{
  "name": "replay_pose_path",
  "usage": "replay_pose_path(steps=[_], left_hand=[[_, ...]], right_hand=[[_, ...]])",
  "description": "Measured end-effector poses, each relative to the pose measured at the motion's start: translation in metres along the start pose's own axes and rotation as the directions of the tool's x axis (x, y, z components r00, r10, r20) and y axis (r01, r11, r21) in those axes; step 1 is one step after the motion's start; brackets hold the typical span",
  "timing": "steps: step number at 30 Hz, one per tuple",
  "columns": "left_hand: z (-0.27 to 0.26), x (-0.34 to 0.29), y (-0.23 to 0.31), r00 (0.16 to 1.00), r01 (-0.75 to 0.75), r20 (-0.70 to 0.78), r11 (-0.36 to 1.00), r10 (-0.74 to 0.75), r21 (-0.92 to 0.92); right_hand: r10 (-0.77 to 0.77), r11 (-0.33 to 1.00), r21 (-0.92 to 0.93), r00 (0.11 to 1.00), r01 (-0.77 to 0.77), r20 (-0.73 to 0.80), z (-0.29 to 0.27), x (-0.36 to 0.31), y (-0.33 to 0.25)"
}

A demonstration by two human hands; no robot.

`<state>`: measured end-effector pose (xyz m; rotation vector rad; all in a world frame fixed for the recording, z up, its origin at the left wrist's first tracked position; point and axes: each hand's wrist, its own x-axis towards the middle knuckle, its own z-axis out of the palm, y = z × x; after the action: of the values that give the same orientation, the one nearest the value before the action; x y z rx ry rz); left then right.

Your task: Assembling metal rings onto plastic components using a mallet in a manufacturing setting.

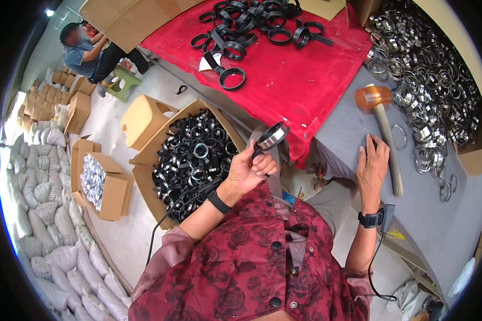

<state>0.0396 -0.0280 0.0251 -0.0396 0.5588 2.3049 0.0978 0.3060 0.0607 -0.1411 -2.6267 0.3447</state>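
My left hand (246, 172) is closed around the short handle of a black ring (273, 136), held up in front of the red cloth's near edge. A shiny silver metal band shows on that ring. On the grey tabletop my right hand (374, 167) lies flat with its fingers stretched out and nothing in them. Just right of it rests a mallet (386, 134) with an orange head and a wooden handle. Several thin metal rings (426, 134) lie beyond the mallet. More black rings with handles (233, 78) are spread over the red cloth (284, 109).
A cardboard box (145, 184) full of black rings stands left of the table, beside a beige stool (144, 120). A large carton (474, 155) spills metal rings at the right. Stacked white sacks (64, 224) line the left side. Another person (91, 56) sits at the far left.
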Motion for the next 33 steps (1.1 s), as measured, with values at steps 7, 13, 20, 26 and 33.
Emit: replay_pose_path(steps=[7,13,20,26,33], left_hand=[[0.001,0.008,-0.005,0.999,0.001,-0.038,0.999,0.001,0.046],[0.045,0.036,0.003,0.958,-0.091,-0.077,0.545,0.278,0.833],[0.077,0.077,0.006,0.914,-0.179,0.214,-0.131,0.344,0.975],[0.12,0.088,0.006,0.87,-0.222,0.328,-0.303,0.367,0.927],[0.138,0.137,0.008,0.763,-0.412,0.625,-0.62,0.166,0.668]], right_hand=[[0.002,1.0,-0.014,1.0,-0.002,-0.02,-0.001,-0.002,0.004],[0.013,0.999,0.036,0.999,-0.011,-0.052,-0.001,0.002,0.001],[0.066,0.994,0.095,0.996,-0.059,-0.066,-0.005,0.0,0.001],[0.071,0.988,0.14,0.995,-0.06,-0.073,-0.008,-0.001,0.003],[0.093,0.984,0.161,0.994,-0.082,-0.059,-0.012,0.0,0.003]])
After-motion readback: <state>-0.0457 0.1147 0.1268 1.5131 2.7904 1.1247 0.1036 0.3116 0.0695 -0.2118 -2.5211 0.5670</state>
